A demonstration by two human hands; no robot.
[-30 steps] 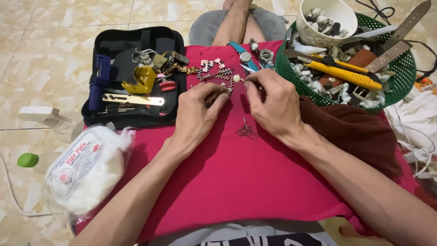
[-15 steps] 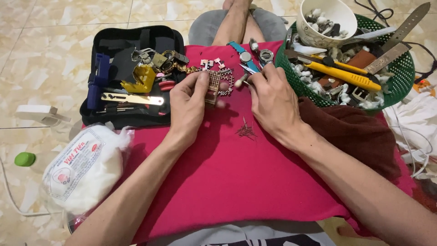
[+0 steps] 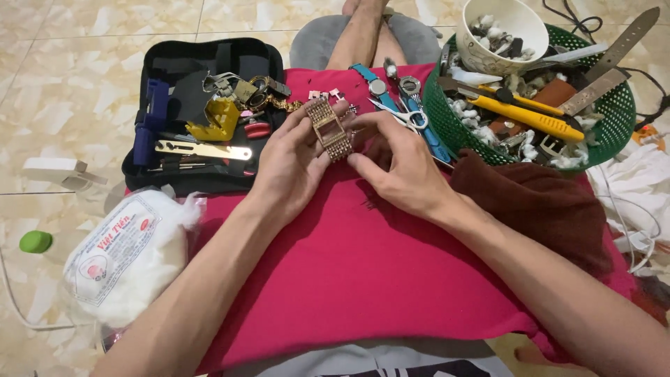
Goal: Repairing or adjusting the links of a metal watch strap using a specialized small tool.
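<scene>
Both hands hold a gold-coloured wristwatch point(image 3: 329, 130) with a square face and a metal link band above a red cloth point(image 3: 363, 272) spread over my lap. My left hand point(image 3: 287, 162) grips it from the left, thumb and fingers on the case. The band's lower end is pinched by the fingers of my right hand point(image 3: 399, 162). The watch face points up at the camera.
An open black tool case point(image 3: 178, 112) with a yellow tool, a blue tool and pliers lies to the left. A green basket point(image 3: 614, 119) of tools, straps and a white bowl point(image 3: 504, 31) stands at the right. A cotton bag point(image 3: 122, 258), scissors point(image 3: 403, 117), other watches point(image 3: 377, 84) and a brown cloth point(image 3: 537, 202) lie nearby.
The hands have lifted the gold watch off the cloth and turned it so its face shows; the left hand moved up and right around the case.
</scene>
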